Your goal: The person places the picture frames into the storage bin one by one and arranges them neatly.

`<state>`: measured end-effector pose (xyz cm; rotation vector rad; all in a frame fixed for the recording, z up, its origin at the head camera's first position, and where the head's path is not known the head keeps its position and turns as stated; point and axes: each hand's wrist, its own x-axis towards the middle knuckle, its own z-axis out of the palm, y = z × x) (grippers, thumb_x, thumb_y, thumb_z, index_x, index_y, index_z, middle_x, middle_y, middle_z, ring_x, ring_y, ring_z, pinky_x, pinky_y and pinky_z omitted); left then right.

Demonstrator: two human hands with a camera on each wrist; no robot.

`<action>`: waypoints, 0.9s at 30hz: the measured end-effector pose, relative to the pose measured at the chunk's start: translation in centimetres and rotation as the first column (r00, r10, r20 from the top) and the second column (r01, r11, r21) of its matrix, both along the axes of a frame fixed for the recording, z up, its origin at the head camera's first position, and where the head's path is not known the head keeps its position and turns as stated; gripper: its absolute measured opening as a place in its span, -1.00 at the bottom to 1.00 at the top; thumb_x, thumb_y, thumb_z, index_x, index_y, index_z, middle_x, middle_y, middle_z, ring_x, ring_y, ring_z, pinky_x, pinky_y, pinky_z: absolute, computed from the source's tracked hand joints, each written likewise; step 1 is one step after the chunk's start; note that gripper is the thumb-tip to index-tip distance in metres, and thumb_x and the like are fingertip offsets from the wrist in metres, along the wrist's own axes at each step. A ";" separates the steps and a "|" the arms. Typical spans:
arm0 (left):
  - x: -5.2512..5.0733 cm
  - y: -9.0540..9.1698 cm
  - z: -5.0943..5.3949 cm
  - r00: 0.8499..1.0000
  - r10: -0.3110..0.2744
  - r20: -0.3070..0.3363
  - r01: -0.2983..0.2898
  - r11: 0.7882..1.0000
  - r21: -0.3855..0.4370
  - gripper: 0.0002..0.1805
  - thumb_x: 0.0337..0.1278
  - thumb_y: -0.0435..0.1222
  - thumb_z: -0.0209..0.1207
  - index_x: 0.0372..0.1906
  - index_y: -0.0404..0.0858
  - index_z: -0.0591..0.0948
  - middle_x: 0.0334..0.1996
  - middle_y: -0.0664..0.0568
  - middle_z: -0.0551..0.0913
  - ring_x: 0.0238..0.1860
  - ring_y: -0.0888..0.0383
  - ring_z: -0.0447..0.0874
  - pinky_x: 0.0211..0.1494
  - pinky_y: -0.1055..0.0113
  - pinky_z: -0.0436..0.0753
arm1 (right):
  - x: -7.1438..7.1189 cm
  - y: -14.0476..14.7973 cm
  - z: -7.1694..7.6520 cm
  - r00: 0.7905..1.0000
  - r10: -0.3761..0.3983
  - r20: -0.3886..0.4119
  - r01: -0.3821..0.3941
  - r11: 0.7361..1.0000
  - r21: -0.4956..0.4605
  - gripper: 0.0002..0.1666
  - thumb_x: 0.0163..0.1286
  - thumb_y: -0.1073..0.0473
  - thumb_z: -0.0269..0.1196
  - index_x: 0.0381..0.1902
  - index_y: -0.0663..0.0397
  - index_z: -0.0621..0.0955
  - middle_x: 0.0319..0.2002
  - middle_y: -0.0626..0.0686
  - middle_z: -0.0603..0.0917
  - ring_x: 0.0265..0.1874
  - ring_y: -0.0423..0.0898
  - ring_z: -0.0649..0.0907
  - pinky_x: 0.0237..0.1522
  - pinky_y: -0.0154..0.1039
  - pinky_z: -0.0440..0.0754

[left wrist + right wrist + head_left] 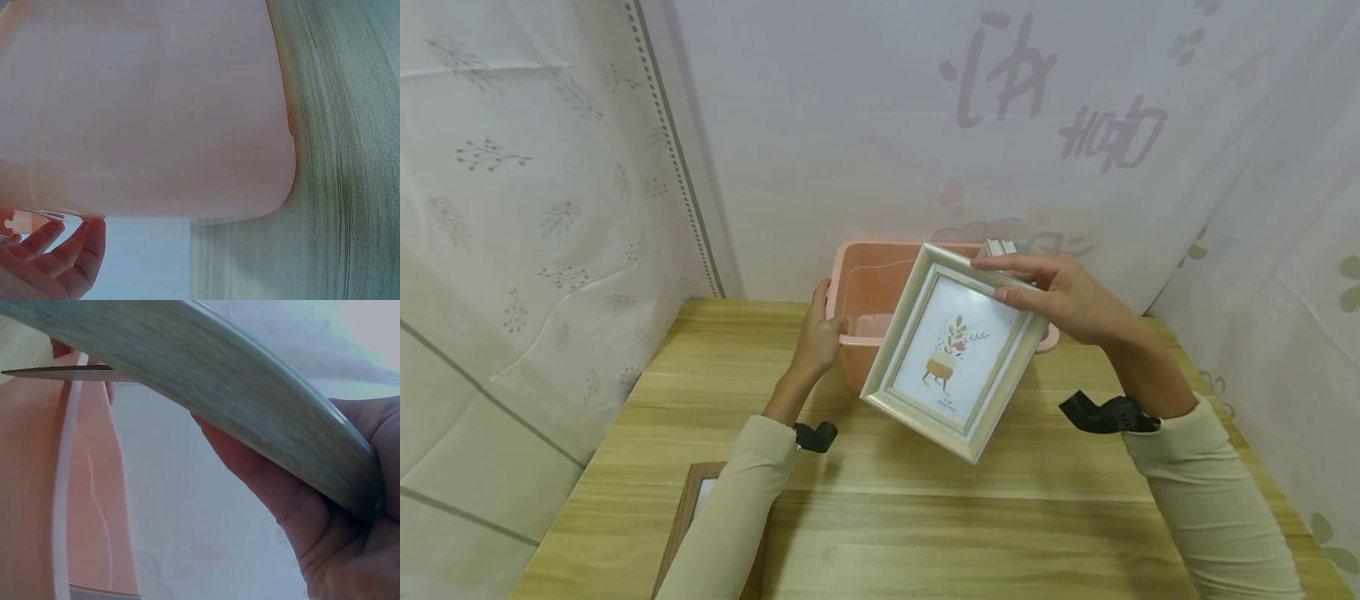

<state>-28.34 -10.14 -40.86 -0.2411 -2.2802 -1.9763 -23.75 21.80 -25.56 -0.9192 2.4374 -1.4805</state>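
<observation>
A pale cream picture frame [917,408] with a potted-plant print hangs tilted in front of a pink plastic bin [868,340]. My right hand [1060,296] grips the frame by its upper right corner; in the right wrist view the hand [275,494] holds the frame's edge [206,369] between thumb and fingers. My left hand [822,333] holds the bin's left rim, and in the left wrist view its fingers [75,256] curl at the edge of the bin [156,112]. Another light frame's corner [1000,247] shows at the bin's back right, largely hidden.
A brown wooden frame [681,521] lies on the wood-grain table [880,542] at the front left, partly under my left sleeve. Behind the table hangs a pale printed cloth [820,125], with more patterned cloth at both sides.
</observation>
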 end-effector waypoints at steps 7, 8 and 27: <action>-0.2 -0.1 0.3 0.999 -0.012 0.045 0.012 1.000 -0.004 -0.13 0.15 -0.53 -0.10 0.59 -0.23 -0.08 0.45 -0.34 0.16 0.28 -0.26 0.35 0.36 -0.14 0.38 | -0.2 0.0 0.6 0.999 -0.036 -0.022 0.036 0.999 -0.022 -0.50 0.47 0.28 0.14 0.35 -0.01 0.52 -0.03 0.17 0.62 -0.48 -0.01 0.75 -0.49 -0.12 0.73; -0.3 -0.1 0.3 0.999 -0.013 0.050 0.013 1.000 -0.004 -0.13 0.16 -0.53 -0.10 0.59 -0.23 -0.08 0.45 -0.36 0.17 0.27 -0.26 0.35 0.35 -0.14 0.39 | -0.3 -0.1 0.6 0.998 -0.047 -0.034 0.046 0.999 -0.021 -0.49 0.47 0.28 0.13 0.36 0.03 0.51 -0.08 0.21 0.63 -0.48 0.00 0.75 -0.50 -0.12 0.72; 0.2 0.0 0.2 1.000 0.031 -0.003 -0.031 0.997 -0.067 -0.09 0.05 -0.43 -0.07 0.59 -0.21 -0.05 0.55 -0.18 0.03 0.46 -0.09 0.13 0.50 -0.06 0.16 | -1.4 -1.5 1.0 0.966 -0.258 -0.002 0.256 0.959 -0.121 -0.46 0.51 0.20 0.10 0.42 -0.02 0.43 0.22 0.40 0.52 -0.30 -0.12 0.76 -0.32 -0.21 0.75</action>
